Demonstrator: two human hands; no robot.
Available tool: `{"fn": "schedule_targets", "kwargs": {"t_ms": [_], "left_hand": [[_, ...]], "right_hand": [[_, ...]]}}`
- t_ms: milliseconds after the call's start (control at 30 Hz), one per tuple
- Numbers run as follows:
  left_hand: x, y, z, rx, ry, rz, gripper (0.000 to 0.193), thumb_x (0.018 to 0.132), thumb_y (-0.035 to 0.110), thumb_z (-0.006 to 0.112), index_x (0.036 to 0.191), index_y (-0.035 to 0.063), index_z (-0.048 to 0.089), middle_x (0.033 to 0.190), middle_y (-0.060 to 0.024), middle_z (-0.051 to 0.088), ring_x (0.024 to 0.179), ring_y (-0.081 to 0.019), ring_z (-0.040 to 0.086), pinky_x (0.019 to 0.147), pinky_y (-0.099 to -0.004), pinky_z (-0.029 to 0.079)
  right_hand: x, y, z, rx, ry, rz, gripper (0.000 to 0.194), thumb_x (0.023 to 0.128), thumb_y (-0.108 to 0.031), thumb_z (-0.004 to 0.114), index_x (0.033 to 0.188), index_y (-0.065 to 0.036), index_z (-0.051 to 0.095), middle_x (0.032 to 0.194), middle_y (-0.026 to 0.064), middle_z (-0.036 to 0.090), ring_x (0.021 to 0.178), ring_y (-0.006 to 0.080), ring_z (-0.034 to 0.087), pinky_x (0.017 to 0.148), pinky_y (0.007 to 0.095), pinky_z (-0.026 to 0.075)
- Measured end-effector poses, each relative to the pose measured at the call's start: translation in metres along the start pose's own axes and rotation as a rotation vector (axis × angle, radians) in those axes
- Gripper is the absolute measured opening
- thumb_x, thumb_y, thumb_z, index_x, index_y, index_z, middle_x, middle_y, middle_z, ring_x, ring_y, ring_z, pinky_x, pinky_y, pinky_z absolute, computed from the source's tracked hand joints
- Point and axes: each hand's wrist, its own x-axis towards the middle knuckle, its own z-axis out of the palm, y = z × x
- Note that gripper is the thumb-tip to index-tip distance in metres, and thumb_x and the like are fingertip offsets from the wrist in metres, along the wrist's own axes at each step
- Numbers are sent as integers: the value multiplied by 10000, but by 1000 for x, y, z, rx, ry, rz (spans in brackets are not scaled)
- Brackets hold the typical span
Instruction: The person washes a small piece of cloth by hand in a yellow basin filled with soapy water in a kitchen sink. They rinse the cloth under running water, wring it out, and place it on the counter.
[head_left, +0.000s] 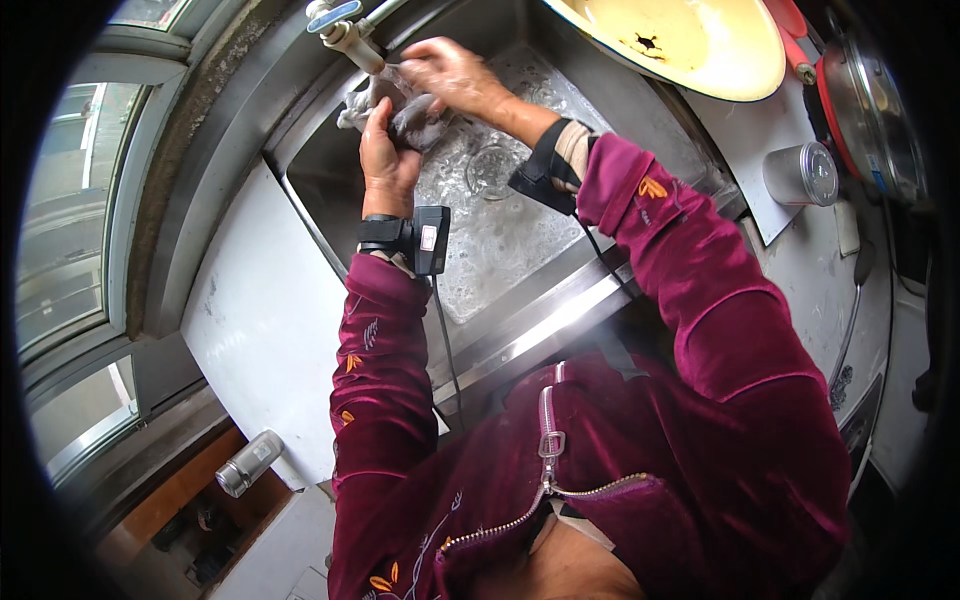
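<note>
A wet greyish cloth (420, 124) is bunched up beneath the spout of a tap (349, 37) with a blue handle. My left hand (390, 154) grips the cloth from below, thumb upward. Over the cloth's upper right side lies my right hand (454, 79), slightly blurred, its fingers bent; whether they close on the cloth cannot be told. Below both hands is a stainless steel sink (487, 255) with water and foam over its floor, and a round drain (495, 171) shows through the water.
A yellow enamel basin (697, 45) overhangs the sink's right edge. Beyond it stand a metal canister (802, 174) and a lidded pot (870, 112). A long-handled utensil (851, 322) lies on the right counter. At lower left, another canister (251, 461) stands by the white counter (262, 322). Cables hang from both wrist straps.
</note>
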Motion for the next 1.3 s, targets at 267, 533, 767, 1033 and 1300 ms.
{"fn": "schedule_targets", "kwargs": {"t_ms": [267, 533, 767, 1033, 1300], "left_hand": [[-10, -4, -3, -264, -111, -112, 483, 935, 356, 386, 1310, 53, 409, 1294, -178, 482, 1172, -407, 467, 977, -618, 329], [-11, -18, -12, 367, 215, 41, 644, 925, 586, 318, 1244, 47, 463, 1203, -145, 530, 1098, -295, 537, 883, -421, 478], [-20, -28, 7, 259, 223, 109, 492, 940, 436, 455, 1240, 46, 470, 1193, -85, 529, 1072, -220, 538, 912, -371, 449], [6, -5, -26, 86, 181, -32, 639, 922, 596, 315, 1156, 45, 539, 1064, -92, 608, 935, -252, 607, 791, -378, 516], [0, -30, -16, 152, 158, 131, 319, 926, 305, 455, 1098, 52, 546, 1058, -87, 595, 966, -246, 591, 859, -378, 487]], "right_hand": [[-47, 58, -10, 1066, -181, 638, 665, 817, -665, 483, 1151, -93, 544, 1167, 104, 571, 1079, 287, 522, 904, 551, 420], [-39, 17, 45, -328, 126, -170, 329, 811, -376, 670, 983, -106, 597, 972, 74, 581, 943, 241, 568, 835, 360, 464], [-14, 40, 33, -439, 134, 131, 360, 812, -378, 589, 1044, -103, 580, 861, 202, 642, 831, 359, 621, 731, 424, 486], [-43, 22, 46, -413, 193, -271, 262, 803, -359, 625, 905, -122, 580, 927, 137, 573, 890, 365, 555, 790, 433, 461], [-19, -1, 48, -715, 2, -67, 369, 821, -496, 535, 967, -165, 607, 1014, 133, 624, 970, 326, 591, 842, 418, 463]]}}
